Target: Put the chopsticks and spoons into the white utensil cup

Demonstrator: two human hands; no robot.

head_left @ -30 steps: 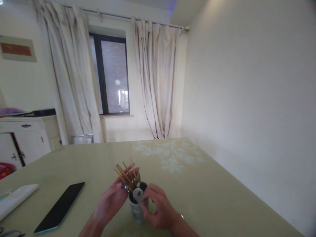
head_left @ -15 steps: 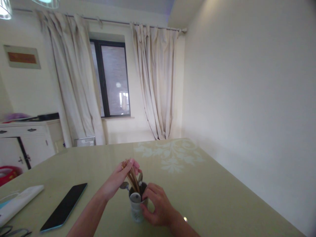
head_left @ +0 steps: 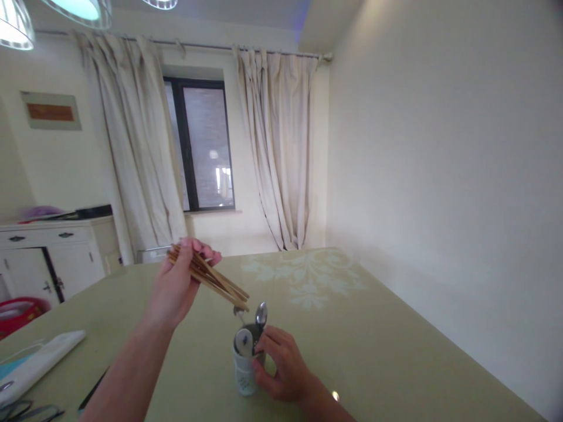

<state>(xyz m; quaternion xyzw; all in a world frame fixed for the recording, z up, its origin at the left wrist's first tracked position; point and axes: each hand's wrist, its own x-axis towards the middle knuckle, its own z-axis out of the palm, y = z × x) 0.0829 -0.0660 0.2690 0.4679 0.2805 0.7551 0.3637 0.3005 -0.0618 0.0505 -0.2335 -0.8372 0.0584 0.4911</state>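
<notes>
My left hand (head_left: pixel 178 287) is closed around a bundle of several wooden chopsticks (head_left: pixel 222 285), held slanting with their lower ends pointing right and down, above the cup. Below them a pale ceramic utensil cup (head_left: pixel 245 374) stands upright on the table. My right hand (head_left: pixel 284 364) grips the cup's right side, fingers over the rim and thumb at the front. A metal spoon (head_left: pixel 261 314) rises from the cup, bowl up. Another spoon (head_left: pixel 238 312) leans out at the back left, partly behind the chopstick tips. A round white end of a utensil (head_left: pixel 243 341) shows at the front of the rim.
The table (head_left: pixel 373 363) has a pale leaf pattern at its far end and meets the wall on the right. At left lie a white power strip (head_left: pixel 48 357), dark cables (head_left: pixel 33 410) and a phone (head_left: pixel 93 391) mostly behind my left forearm. A red basket (head_left: pixel 21 316) stands beyond.
My left hand has lifted the chopsticks out of the cup, moving up and to the left. The right hand stays on the cup. The view has tilted slightly upward.
</notes>
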